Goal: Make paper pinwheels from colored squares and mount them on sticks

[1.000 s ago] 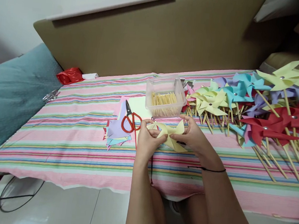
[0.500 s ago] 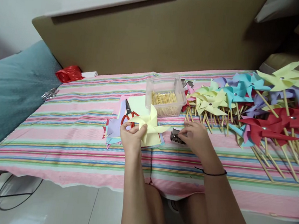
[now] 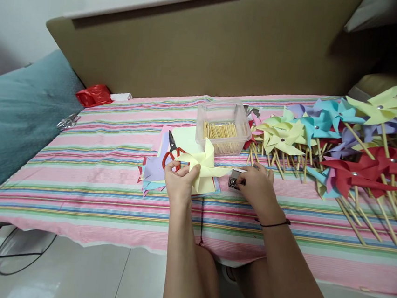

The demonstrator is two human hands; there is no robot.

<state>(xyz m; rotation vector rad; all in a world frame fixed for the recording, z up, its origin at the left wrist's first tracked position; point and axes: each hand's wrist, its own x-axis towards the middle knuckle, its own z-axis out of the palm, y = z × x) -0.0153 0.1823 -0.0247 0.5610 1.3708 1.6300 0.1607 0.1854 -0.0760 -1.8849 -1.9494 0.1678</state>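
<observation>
A pale yellow paper pinwheel [image 3: 206,165] without a stick is pinched between the thumb and fingers of my left hand [image 3: 180,182]. My right hand [image 3: 259,191] is at a small box of dark metal pins [image 3: 233,178], its fingertips bent together over the contents. Whatever may be between those fingertips is hidden. Behind my left hand lie red-handled scissors [image 3: 172,142] on a stack of coloured paper [image 3: 154,168]. A clear plastic container [image 3: 239,141] of short wooden sticks [image 3: 220,130] stands just beyond the pinwheel.
Many finished pinwheels on sticks [image 3: 354,174] are heaped at the right. A striped cloth [image 3: 94,176] covers the seat, backed by a brown backrest [image 3: 200,55]. A red plastic bag [image 3: 94,96] and a teal cushion [image 3: 22,118] are at the left.
My right hand has moved down and closer onto the pin box, its fingers reaching further in. My left hand keeps the pinwheel in place. The whole view has shifted slightly.
</observation>
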